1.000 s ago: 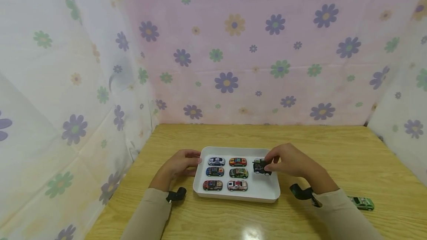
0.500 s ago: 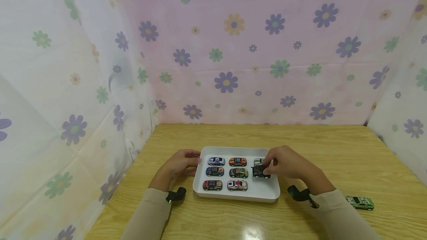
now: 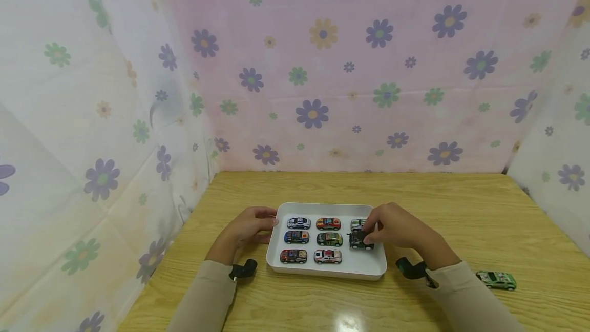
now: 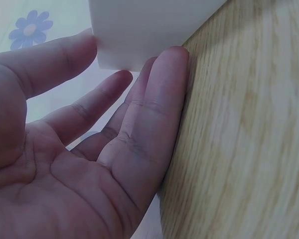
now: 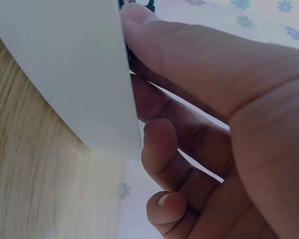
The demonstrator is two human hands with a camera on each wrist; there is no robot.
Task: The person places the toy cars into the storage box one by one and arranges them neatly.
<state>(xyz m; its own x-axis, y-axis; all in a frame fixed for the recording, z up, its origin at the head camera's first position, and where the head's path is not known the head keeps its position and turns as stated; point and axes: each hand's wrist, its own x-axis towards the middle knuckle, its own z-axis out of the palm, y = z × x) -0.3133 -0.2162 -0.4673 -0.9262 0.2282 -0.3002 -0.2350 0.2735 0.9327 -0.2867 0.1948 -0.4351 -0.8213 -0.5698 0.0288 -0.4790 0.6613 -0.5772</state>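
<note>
My right hand (image 3: 396,225) pinches a black toy off-road car (image 3: 358,240) between thumb and fingers, low inside the white tray (image 3: 327,272) at its right side. Whether the wheels touch the tray floor I cannot tell. Just behind it a white-and-green toy car (image 3: 357,224) is partly hidden by my fingers. In the right wrist view the tray wall (image 5: 65,64) hides most of the black car. My left hand (image 3: 249,225) touches the tray's left side, its fingers loosely extended; the left wrist view shows the thumb at the rim and fingertips along the wall.
Several toy cars stand in rows in the tray, among them a white one (image 3: 298,223), a red-and-yellow one (image 3: 329,224) and a blue one (image 3: 296,237). A green toy car (image 3: 499,280) sits on the wooden table (image 3: 295,301) near my right sleeve. Flowered cloth encloses the table.
My right hand has brought the black car slightly toward me and lower in the tray. The white-and-green car behind it has come into view. My left hand has stayed in place.
</note>
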